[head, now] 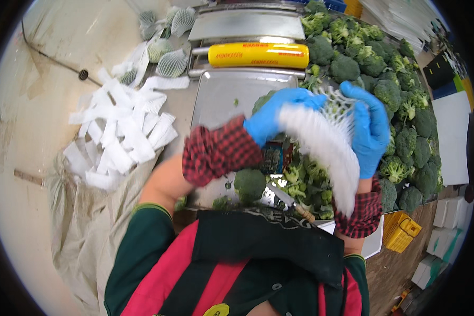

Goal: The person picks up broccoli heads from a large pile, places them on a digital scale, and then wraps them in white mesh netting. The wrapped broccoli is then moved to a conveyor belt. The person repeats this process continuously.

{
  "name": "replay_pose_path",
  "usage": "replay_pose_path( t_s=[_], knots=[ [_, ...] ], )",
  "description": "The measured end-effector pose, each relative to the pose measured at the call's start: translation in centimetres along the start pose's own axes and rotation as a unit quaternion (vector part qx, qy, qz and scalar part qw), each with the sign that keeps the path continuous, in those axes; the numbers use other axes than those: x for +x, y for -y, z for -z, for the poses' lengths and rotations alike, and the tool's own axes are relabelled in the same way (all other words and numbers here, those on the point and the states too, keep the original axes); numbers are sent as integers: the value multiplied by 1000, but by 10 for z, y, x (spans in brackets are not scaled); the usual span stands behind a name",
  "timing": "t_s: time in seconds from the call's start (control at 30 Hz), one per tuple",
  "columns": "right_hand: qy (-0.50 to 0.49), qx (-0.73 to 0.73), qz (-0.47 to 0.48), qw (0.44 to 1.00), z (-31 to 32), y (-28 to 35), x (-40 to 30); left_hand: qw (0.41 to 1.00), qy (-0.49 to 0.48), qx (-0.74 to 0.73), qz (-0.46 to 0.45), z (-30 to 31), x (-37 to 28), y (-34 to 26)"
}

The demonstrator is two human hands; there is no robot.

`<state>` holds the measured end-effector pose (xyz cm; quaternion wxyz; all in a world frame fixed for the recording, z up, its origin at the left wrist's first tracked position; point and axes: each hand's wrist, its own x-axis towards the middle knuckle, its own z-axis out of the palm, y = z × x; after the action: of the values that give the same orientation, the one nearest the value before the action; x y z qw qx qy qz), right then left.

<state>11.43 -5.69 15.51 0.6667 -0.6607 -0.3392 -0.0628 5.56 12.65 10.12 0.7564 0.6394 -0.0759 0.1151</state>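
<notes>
Blue gloves cover both of my hands. My left hand (278, 110) pinches the edge of a white foam net sleeve (337, 114), which is stretched towards my right hand (369, 130). My right hand's fingers curve along the net's other side. Green shows through the mesh; whether a broccoli head is inside or only behind it, I cannot tell. A blurred white foam strip (328, 150) hangs below, between my forearms. Partly hidden by my left hand, a broccoli head (262, 102) rests by the metal tray (211, 94). Another broccoli head (249, 185) lies near my apron.
White foam sleeves (120, 126) lie heaped at left; netted broccoli heads (173, 64) sit beyond. A yellow film roll (258, 55) lies across the wrapping machine. Loose broccoli (387, 94) covers the right side. A wooden-handled knife (290, 199) lies near me. A yellow crate (402, 232) stands below right.
</notes>
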Motion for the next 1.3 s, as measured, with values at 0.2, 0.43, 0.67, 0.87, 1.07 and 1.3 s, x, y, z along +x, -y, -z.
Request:
replay_pose_path(
  t_s=[0.2,0.43,0.67,0.87,1.07,1.3],
  knots=[
    [-17,335,-336,880,-13,-109,-49,995,27,-57,78,-41,-76,-12],
    [486,-230,-257,803,0,-58,-85,954,-176,111,218,59,-124,30],
    [157,-73,-81,981,-68,-206,-39,963,-234,61,118,97,-58,132],
    [214,134,-363,897,-69,-126,-36,964,-260,-37,45,130,-84,128],
    [334,169,-416,829,-34,-60,-46,945,-128,-210,217,54,-122,38],
    [207,359,-452,790,-61,-111,-118,920,-229,-286,139,64,-143,90]
  ],
)
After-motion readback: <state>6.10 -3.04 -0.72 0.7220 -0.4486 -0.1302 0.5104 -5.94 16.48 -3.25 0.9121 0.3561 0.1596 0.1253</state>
